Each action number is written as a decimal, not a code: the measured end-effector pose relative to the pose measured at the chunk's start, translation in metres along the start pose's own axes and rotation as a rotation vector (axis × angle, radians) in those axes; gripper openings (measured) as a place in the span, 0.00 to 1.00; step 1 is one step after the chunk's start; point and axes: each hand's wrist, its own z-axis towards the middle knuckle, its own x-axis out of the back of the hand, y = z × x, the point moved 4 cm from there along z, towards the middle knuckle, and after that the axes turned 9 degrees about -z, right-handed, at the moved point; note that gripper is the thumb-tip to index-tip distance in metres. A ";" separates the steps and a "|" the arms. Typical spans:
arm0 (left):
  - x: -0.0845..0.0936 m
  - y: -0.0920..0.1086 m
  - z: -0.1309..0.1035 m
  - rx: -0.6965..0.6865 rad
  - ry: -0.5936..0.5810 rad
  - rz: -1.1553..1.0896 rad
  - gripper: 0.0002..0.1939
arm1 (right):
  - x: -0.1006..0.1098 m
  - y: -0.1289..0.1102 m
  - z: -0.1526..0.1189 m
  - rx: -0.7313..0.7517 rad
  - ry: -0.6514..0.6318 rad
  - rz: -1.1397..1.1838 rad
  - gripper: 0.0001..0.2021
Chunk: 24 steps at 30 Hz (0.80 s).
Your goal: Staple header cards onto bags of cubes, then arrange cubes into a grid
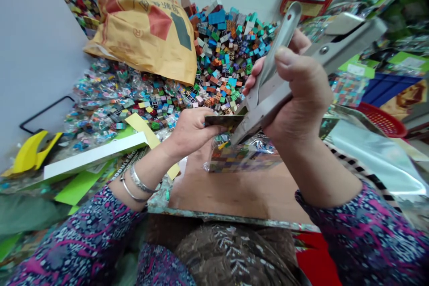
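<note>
My right hand [303, 89] is wrapped round a grey metal plier stapler [268, 94], its jaws pointing down to the left. Between the thumb and fingers of my left hand [192, 132] is a dark header card [224, 120], seen nearly edge-on. The card's right end meets the stapler's jaws; whether they are closed on it I cannot tell. Just below hangs or stands a clear plastic bag [246, 158] with multicoloured, checkered contents, partly hidden by the stapler. It appears joined to the card, though the join is hidden.
A brown tabletop [228, 192] lies in front of me. Behind it are a heap of small coloured blocks [231, 53] and a large yellow sack [144, 27]. Bagged pieces [103, 94] and a long white strip [95, 156] lie left. A red basket [382, 120] and clear plastic sheets [372, 152] are right.
</note>
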 end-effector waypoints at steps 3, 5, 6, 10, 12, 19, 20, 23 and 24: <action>0.000 0.000 0.000 0.009 -0.002 -0.006 0.08 | -0.002 0.001 0.003 -0.024 0.002 -0.046 0.12; 0.000 0.000 0.000 0.024 0.000 -0.008 0.07 | -0.002 0.003 0.004 -0.026 0.026 -0.057 0.12; 0.000 -0.001 0.000 0.034 0.001 -0.008 0.07 | -0.002 0.003 0.005 -0.019 0.033 -0.064 0.12; 0.001 -0.001 0.000 0.067 -0.002 0.004 0.08 | -0.004 0.005 0.007 0.031 0.036 -0.155 0.08; 0.002 0.000 0.001 0.067 -0.010 0.016 0.08 | -0.006 0.004 0.008 0.059 0.026 -0.203 0.09; 0.003 0.000 -0.001 0.094 -0.072 -0.037 0.07 | -0.010 0.003 0.016 0.118 -0.030 -0.231 0.12; 0.002 0.000 -0.002 0.105 -0.067 -0.075 0.11 | -0.010 0.003 0.017 0.117 -0.023 -0.240 0.12; -0.002 -0.002 -0.005 0.091 -0.024 -0.267 0.32 | -0.009 0.005 0.018 0.058 -0.001 -0.267 0.15; -0.005 -0.003 -0.005 0.079 -0.013 -0.333 0.36 | -0.010 0.005 0.018 0.031 -0.001 -0.274 0.15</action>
